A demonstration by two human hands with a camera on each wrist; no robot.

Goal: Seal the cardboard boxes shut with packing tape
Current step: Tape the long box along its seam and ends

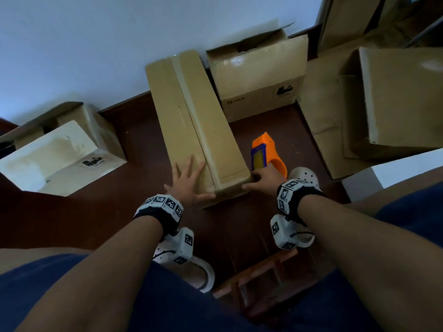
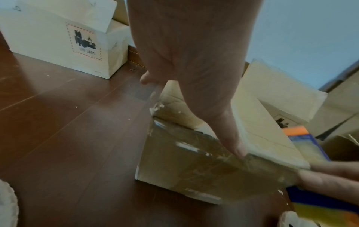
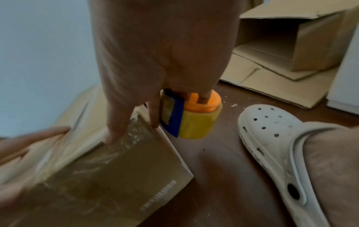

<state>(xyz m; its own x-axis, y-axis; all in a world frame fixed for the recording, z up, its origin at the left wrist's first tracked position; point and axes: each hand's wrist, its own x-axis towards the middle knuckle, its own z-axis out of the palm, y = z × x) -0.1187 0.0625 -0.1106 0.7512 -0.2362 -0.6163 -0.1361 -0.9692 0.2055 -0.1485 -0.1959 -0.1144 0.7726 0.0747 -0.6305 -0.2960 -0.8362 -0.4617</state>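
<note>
A long brown cardboard box [image 1: 182, 121] lies on the dark wooden floor, with a strip of packing tape [image 1: 194, 116] running along its top seam. My left hand [image 1: 189, 183] lies flat on the near end of the top, fingers spread, its thumb [image 2: 238, 149] on the near edge. My right hand [image 1: 263, 178] is at the box's near right corner. Its thumb [image 3: 114, 135] presses the taped end face [image 3: 108, 176], while its fingers hook into the orange and blue tape dispenser [image 3: 196, 119] standing on the floor beside the box [image 1: 268, 149].
A white box [image 1: 60, 159] sits at left, an open brown box [image 1: 259, 75] stands behind, and flattened cardboard with another open box [image 1: 395, 99] lies at right. A foot in a white clog [image 3: 281, 145] is right of the dispenser. A wooden stool [image 1: 259, 279] is under me.
</note>
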